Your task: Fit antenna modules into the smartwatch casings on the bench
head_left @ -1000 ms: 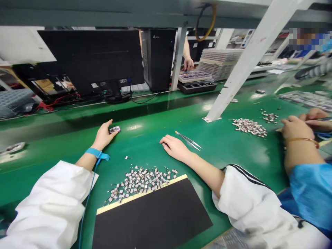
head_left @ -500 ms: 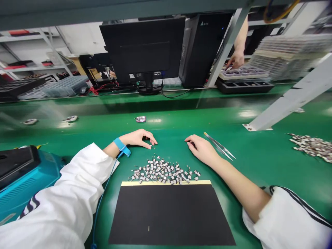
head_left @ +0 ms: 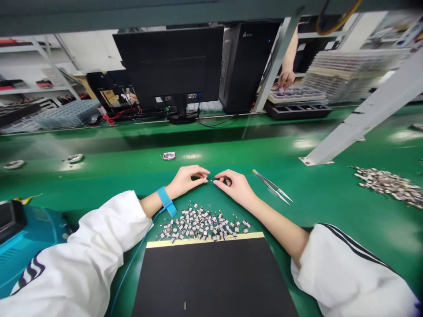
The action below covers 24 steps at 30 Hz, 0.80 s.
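My left hand [head_left: 189,180], with a blue wrist strap [head_left: 167,201] on its wrist, pinches a tiny pale part [head_left: 205,178] between thumb and fingertips. My right hand [head_left: 234,186] is closed in a pinch just to the right, its tips almost meeting the left ones. A small speck shows between the two hands; whether the right fingers grip it is too small to tell. Below the hands lies a heap of small silvery square components with short dark leads [head_left: 201,223]. Metal tweezers [head_left: 272,187] lie to the right of my right hand.
A black mat [head_left: 211,273] with a yellow edge lies in front of me. Another pile of parts [head_left: 388,184] is at right, beyond a white metal post [head_left: 357,119]. A teal machine [head_left: 29,246] stands at left. Across the bench, a co-worker's hand [head_left: 286,79] is over a tray.
My hands have come together from well apart, the left moving right and the right moving left. My right fingers have closed to a pinch. The whole view has shifted slightly.
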Each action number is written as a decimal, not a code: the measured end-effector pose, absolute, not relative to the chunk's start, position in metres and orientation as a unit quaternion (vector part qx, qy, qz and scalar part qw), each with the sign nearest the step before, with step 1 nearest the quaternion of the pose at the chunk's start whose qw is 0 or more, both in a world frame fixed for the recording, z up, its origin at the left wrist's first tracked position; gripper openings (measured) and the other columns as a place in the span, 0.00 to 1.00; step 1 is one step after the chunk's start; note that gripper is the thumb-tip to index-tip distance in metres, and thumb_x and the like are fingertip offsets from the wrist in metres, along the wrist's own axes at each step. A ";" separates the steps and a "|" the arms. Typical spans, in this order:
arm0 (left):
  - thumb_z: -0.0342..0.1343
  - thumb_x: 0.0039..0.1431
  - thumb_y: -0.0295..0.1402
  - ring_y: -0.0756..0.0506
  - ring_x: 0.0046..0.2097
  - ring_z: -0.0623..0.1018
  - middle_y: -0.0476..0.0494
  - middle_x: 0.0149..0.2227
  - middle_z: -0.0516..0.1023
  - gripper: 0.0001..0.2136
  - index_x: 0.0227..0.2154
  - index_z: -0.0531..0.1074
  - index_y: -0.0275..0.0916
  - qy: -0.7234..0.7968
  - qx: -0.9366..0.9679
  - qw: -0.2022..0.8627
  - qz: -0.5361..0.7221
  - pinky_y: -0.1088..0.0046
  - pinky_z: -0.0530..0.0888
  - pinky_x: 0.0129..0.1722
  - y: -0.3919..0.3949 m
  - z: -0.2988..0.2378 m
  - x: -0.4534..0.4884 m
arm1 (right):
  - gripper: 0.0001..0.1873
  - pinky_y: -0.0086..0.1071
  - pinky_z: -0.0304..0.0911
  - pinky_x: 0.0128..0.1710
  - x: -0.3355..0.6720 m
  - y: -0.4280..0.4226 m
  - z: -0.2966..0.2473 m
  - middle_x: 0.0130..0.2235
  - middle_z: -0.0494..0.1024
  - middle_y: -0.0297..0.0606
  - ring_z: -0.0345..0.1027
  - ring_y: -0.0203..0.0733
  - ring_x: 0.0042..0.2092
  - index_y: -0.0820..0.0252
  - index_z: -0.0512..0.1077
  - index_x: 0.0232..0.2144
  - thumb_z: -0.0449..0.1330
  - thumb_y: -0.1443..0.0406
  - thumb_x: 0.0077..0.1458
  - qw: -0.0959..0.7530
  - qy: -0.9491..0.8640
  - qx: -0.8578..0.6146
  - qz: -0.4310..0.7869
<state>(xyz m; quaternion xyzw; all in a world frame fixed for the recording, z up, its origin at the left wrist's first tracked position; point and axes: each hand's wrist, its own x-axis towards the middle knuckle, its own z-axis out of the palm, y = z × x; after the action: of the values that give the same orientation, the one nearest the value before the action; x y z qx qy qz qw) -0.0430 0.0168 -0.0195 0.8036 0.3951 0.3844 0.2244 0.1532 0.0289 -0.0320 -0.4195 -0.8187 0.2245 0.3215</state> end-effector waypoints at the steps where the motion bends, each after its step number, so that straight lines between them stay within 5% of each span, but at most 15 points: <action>1: 0.54 0.52 0.38 0.52 0.32 0.74 0.45 0.31 0.72 0.11 0.34 0.71 0.35 0.388 0.811 0.208 0.386 0.77 0.73 0.35 0.016 -0.018 -0.040 | 0.09 0.25 0.56 0.26 0.150 0.029 -0.032 0.26 0.70 0.32 0.55 0.29 0.23 0.62 0.70 0.31 0.57 0.63 0.47 0.325 -0.817 -0.412 0.238; 12: 0.52 0.55 0.32 0.52 0.33 0.73 0.46 0.30 0.73 0.07 0.32 0.71 0.35 0.342 0.854 0.135 0.368 0.80 0.70 0.34 0.016 -0.019 -0.037 | 0.09 0.23 0.50 0.21 0.139 0.017 -0.029 0.21 0.67 0.31 0.52 0.28 0.22 0.64 0.71 0.24 0.54 0.64 0.48 0.348 -0.766 -0.434 0.321; 24: 0.52 0.54 0.30 0.51 0.34 0.74 0.46 0.32 0.75 0.06 0.31 0.73 0.36 0.343 0.889 0.136 0.271 0.79 0.69 0.36 0.019 -0.023 -0.039 | 0.08 0.25 0.50 0.24 0.139 0.016 -0.033 0.20 0.65 0.32 0.54 0.31 0.23 0.63 0.69 0.21 0.54 0.66 0.47 0.312 -0.792 -0.456 0.258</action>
<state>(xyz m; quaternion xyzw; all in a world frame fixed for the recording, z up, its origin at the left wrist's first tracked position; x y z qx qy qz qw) -0.0388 0.0189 -0.0230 0.8890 0.3426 0.2715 0.1362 0.1392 0.0158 -0.0329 -0.4564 -0.7924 0.2581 0.3117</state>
